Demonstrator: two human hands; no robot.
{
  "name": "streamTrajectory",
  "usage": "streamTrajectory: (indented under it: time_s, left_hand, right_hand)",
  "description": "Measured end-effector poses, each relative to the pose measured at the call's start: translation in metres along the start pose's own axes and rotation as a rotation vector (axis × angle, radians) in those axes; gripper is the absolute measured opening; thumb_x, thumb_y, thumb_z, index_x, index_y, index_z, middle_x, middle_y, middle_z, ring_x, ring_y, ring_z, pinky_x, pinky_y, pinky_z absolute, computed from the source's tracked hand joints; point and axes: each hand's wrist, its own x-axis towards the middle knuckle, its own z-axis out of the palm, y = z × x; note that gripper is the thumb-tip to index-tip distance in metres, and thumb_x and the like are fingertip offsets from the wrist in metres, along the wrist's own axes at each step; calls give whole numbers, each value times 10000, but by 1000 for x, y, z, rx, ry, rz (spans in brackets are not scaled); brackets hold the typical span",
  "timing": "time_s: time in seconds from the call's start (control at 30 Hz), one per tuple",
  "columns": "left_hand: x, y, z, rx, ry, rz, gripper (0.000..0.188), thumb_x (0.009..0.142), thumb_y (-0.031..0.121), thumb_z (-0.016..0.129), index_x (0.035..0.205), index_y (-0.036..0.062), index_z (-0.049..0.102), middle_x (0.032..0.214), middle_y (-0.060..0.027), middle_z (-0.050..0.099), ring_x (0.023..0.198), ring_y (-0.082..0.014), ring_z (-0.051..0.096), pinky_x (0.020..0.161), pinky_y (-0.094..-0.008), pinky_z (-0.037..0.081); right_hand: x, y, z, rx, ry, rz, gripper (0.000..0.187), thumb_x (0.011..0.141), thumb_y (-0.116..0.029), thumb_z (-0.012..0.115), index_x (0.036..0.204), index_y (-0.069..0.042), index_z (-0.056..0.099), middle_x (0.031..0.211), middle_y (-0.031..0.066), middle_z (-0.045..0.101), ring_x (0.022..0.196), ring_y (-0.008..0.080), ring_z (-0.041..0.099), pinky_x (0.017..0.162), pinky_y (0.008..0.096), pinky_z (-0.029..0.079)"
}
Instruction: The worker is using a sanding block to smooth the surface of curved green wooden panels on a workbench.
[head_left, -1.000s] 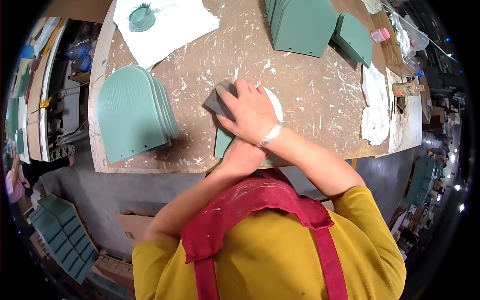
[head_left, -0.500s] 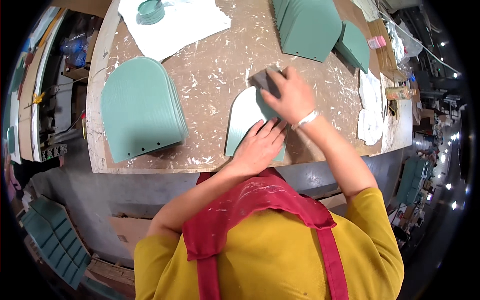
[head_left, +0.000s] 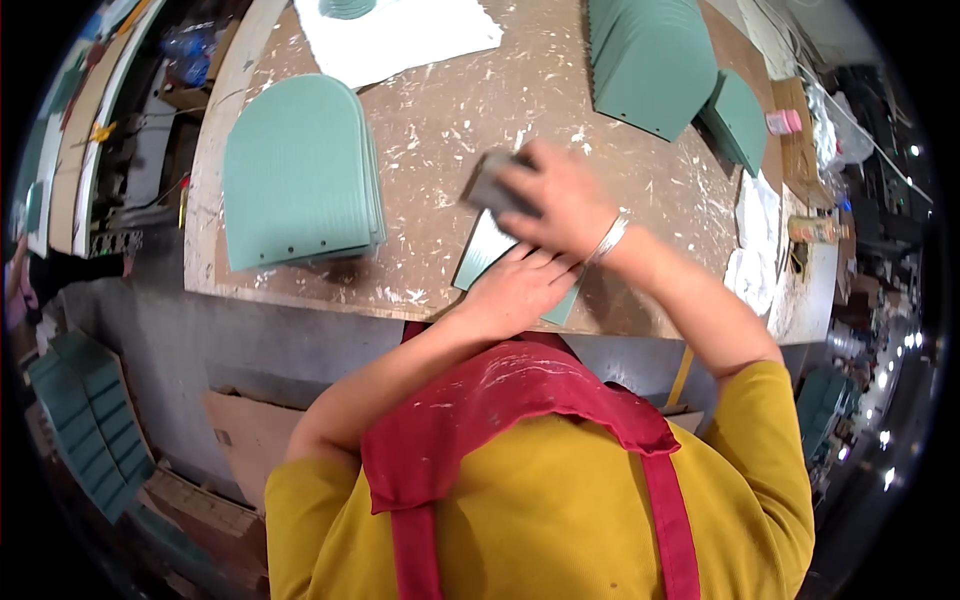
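In front of me lies a small green arched panel (head_left: 474,262), flat near the table's front edge and mostly covered by my hands. My left hand (head_left: 512,293) rests flat across its lower part, fingers stretched out and close together. My right hand (head_left: 568,207), blurred by motion, grips a grey sanding block (head_left: 488,180) at the panel's rounded far end. The block sticks out past the panel's left side; its contact with the panel is hidden. Further left stands a stack of green arched panels (head_left: 297,175) with small holes along the near edge.
The brown table (head_left: 420,170) is speckled white. At the far right are more green panels (head_left: 655,75) and a smaller green stack (head_left: 738,120). White cloth (head_left: 400,40) lies at the back, crumpled white cloth (head_left: 757,235) at right, near a pink-capped bottle (head_left: 783,122).
My right hand has swept the sanding block from the right of the panel's curved end toward its left. My left hand stays on the panel. The whole view has shifted slightly.
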Motion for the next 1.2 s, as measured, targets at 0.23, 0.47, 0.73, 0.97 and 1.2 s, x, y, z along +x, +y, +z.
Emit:
streamTrajectory:
  time_s: [0.23, 0.47, 0.73, 0.97, 1.2]
  left_hand:
    - [27, 48, 13, 193, 49, -292, 472, 855, 261, 585, 1277, 56, 536, 1385, -111, 472, 1322, -273, 403, 1073, -473, 321]
    - [48, 60, 37, 172, -102, -615, 626, 905, 424, 560, 1393, 49, 445, 1427, -137, 447, 1356, -262, 363, 1124, -491, 237]
    - [53, 63, 29, 124, -163, -685, 615, 940, 419, 506, 1429, 62, 399, 1490, -96, 383, 1388, -244, 324, 1132, -478, 228]
    - [46, 64, 33, 132, 59, -595, 640, 961, 460, 452, 1440, 43, 368, 1491, -136, 363, 1396, -288, 309, 1178, -479, 151]
    - [40, 59, 61, 207, 212, -660, 620, 968, 461, 441, 1448, 72, 374, 1502, -119, 368, 1400, -256, 318, 1166, -461, 196]
  right_hand:
    - [17, 48, -42, -52, 2, -171, 500, 791, -393, 692, 1234, -169, 626, 1079, 150, 585, 1017, 331, 584, 857, 424, 484]
    - [8, 6, 2, 71, -46, -538, 451, 761, -351, 703, 1165, -156, 650, 1077, 149, 572, 994, 329, 585, 878, 431, 481]
    - [8, 2, -12, -17, -54, -348, 402, 785, -341, 690, 1113, -112, 656, 1017, 180, 576, 866, 355, 616, 766, 442, 517]
    - [14, -2, -15, 3, -137, -271, 496, 772, -339, 707, 1196, -93, 633, 1060, 172, 574, 921, 340, 615, 846, 430, 513]
    - [4, -24, 4, -1, -154, -574, 469, 777, -338, 698, 1192, -127, 638, 1048, 165, 558, 935, 343, 598, 828, 427, 507]
